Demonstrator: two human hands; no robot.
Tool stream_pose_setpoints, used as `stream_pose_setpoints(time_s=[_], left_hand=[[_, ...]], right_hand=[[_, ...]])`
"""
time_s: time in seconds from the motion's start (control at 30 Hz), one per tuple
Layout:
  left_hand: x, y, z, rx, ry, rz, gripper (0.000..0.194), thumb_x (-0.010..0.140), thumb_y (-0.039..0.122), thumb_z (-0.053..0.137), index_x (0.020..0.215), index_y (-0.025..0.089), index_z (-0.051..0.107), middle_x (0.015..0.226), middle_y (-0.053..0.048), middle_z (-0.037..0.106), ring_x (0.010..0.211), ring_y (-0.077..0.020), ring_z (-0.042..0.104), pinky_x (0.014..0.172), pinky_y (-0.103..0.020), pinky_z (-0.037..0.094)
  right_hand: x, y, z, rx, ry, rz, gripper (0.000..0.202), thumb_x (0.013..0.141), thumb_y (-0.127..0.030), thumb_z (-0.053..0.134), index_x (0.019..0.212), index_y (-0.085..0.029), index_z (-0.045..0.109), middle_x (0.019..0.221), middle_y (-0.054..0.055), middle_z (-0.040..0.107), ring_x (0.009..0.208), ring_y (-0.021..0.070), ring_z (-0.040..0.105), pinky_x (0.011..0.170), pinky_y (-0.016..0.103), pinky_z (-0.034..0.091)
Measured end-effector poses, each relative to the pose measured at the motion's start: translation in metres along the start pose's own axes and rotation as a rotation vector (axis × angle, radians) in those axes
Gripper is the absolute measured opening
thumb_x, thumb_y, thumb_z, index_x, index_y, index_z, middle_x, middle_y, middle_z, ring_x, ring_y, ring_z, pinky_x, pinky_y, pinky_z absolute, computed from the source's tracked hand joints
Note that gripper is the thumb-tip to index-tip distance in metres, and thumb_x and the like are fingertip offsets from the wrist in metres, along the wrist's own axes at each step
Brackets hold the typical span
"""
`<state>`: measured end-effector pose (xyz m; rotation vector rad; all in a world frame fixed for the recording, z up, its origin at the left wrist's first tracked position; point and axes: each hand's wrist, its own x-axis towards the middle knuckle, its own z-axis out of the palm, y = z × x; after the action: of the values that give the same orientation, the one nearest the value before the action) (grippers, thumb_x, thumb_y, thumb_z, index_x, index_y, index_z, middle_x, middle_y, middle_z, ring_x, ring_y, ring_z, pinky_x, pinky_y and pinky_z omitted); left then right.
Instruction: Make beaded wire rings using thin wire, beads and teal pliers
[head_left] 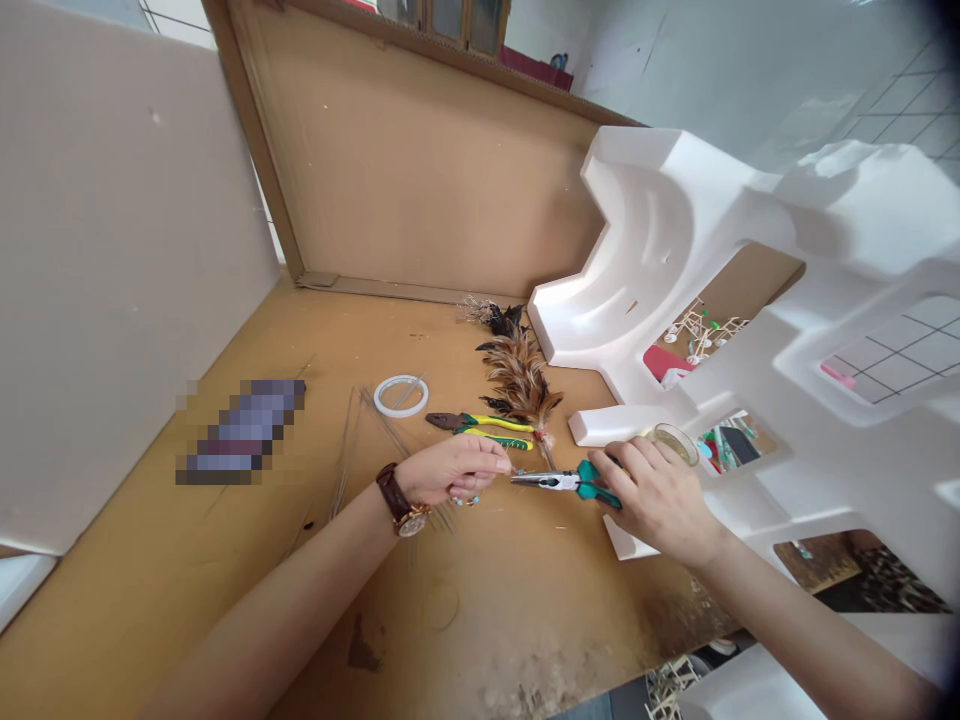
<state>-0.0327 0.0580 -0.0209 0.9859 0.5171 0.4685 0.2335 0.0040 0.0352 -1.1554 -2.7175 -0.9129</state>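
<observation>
My right hand [664, 495] is wrapped round the teal handles of a pair of long-nose pliers [559, 481], whose jaws point left. Close to the jaw tips, the fingers of my left hand [454, 468] are pinched together on something too small to make out. Small bluish bits [466, 500] show just under those fingers. Behind the hands lie yellow-and-green combination pliers [491, 430] and a bundle of brown and black feathers [517, 370]. Thin straight wires [345, 450] are spread on the table, partly under my left hand.
A white roll of tape [401, 397] lies beyond my left wrist. Large white foam moulding [652, 230] stands along the right, with openings showing small items behind. A cardboard panel [420, 170] closes off the back. At left, a pixelated dark object [244, 430] rests on the table [247, 600].
</observation>
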Motion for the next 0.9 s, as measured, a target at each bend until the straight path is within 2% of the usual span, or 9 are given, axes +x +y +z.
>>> stream_pose_setpoints(time_s=[0.37, 0.57, 0.9], left_hand=[[0.0018, -0.0038, -0.0022, -0.026, -0.034, -0.011, 0.02, 0.071, 0.028, 0.064, 0.073, 0.012, 0.052, 0.044, 0.011, 0.03, 0.034, -0.0005, 0.016, 0.033, -0.015, 0.011], [0.0018, -0.0049, -0.0015, -0.012, -0.033, -0.018, 0.02, 0.072, 0.028, 0.064, 0.074, 0.012, 0.052, 0.044, 0.011, 0.03, 0.034, -0.0005, 0.016, 0.033, -0.015, 0.011], [0.0021, -0.0033, -0.0015, 0.012, -0.03, -0.04, 0.02, 0.072, 0.029, 0.064, 0.074, 0.013, 0.051, 0.044, 0.011, 0.029, 0.035, -0.0008, 0.016, 0.033, -0.015, 0.01]], right_hand=[[0.0001, 0.0002, -0.0043, 0.021, -0.079, -0.008, 0.033, 0.075, -0.017, 0.053, 0.108, -0.017, 0.052, 0.091, 0.009, 0.059, 0.081, 0.0233, 0.047, 0.068, 0.034, 0.032], [-0.0013, 0.001, -0.0053, 0.016, -0.042, -0.028, 0.03, 0.076, -0.017, 0.053, 0.106, -0.017, 0.054, 0.088, 0.009, 0.059, 0.08, 0.0225, 0.046, 0.068, 0.034, 0.031], [-0.0019, -0.0015, -0.0002, -0.011, -0.048, -0.029, 0.025, 0.08, -0.019, 0.05, 0.105, -0.018, 0.054, 0.087, 0.007, 0.059, 0.076, 0.021, 0.045, 0.067, 0.033, 0.03]])
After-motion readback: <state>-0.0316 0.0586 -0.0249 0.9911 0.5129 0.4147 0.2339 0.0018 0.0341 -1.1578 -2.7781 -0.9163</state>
